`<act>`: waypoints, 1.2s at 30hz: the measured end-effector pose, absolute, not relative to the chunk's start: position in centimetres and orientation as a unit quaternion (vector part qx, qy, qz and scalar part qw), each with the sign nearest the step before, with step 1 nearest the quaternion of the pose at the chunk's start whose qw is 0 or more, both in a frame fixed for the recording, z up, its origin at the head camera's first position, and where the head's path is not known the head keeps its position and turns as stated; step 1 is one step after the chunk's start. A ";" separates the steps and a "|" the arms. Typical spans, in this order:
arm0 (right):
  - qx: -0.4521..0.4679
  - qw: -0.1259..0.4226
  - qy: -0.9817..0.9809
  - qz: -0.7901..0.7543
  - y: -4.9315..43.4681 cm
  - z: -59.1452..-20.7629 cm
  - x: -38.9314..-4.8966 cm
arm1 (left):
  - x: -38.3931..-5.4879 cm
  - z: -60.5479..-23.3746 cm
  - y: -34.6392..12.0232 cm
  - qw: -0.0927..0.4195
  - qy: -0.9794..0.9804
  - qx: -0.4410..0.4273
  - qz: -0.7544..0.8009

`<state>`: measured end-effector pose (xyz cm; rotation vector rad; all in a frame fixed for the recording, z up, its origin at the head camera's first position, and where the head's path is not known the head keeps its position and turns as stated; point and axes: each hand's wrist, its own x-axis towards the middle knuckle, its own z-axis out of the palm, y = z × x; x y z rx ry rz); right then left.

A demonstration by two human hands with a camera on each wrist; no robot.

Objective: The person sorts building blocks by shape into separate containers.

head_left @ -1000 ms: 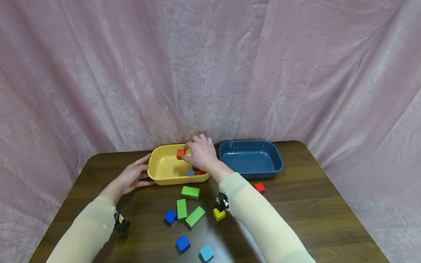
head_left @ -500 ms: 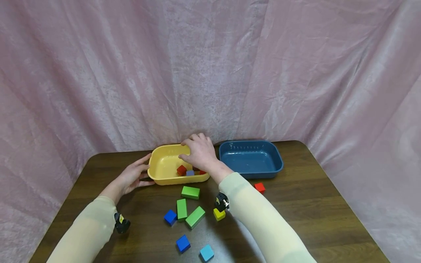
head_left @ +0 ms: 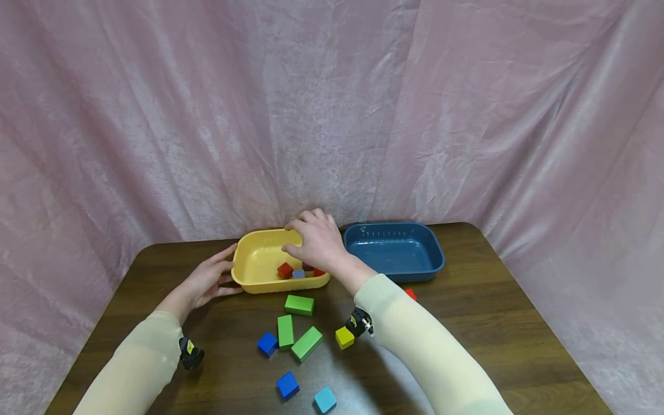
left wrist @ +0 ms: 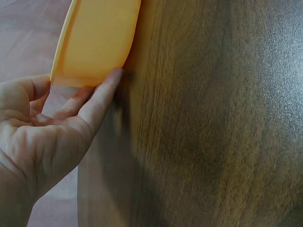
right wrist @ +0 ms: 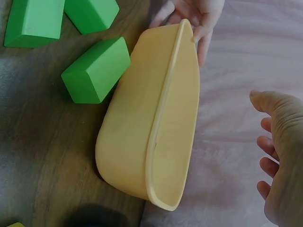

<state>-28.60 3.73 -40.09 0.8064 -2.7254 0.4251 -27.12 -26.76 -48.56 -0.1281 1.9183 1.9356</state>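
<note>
My left hand [head_left: 210, 279] is at the left end of a yellow plastic tub [head_left: 282, 285]. Its fingers lie fairly straight against the end wall, and the left wrist view has the thumb [left wrist: 40, 86] at the rim. Over the tub's right end hovers my right hand [head_left: 317, 242], fingers spread and nothing held; the right wrist view shows it apart from the tub [right wrist: 128, 123]. Inside the tub are a red cube [head_left: 285, 271], a lilac-blue block [head_left: 298, 274] and another red piece [head_left: 319, 272]. My right hand covers part of the tub.
A dark blue tub [head_left: 394, 276] stands to the right. In front lie three green blocks [head_left: 299, 305], two blue cubes [head_left: 287, 385], a light blue cube [head_left: 325, 399] and a yellow cube [head_left: 344, 338]. A red cube [head_left: 411, 294] is partly behind my right sleeve. Pink curtain hangs behind.
A second ago my right hand pinched a red cube above the yellow tub; it let go and the cube now lies inside. My right forearm has shifted slightly right; the left hand stays put.
</note>
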 end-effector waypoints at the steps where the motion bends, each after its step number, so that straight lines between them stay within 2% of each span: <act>1: 0.280 0.135 -0.939 0.145 3.8 -40.0 -28.5 | -27.1 -48.6 -26.8 0.206 0.689 -0.044 0.694; 36: 0.356 0.210 -0.895 0.170 7.3 -37.8 -25.0 | -27.4 -48.6 -27.0 0.204 0.686 -0.037 0.698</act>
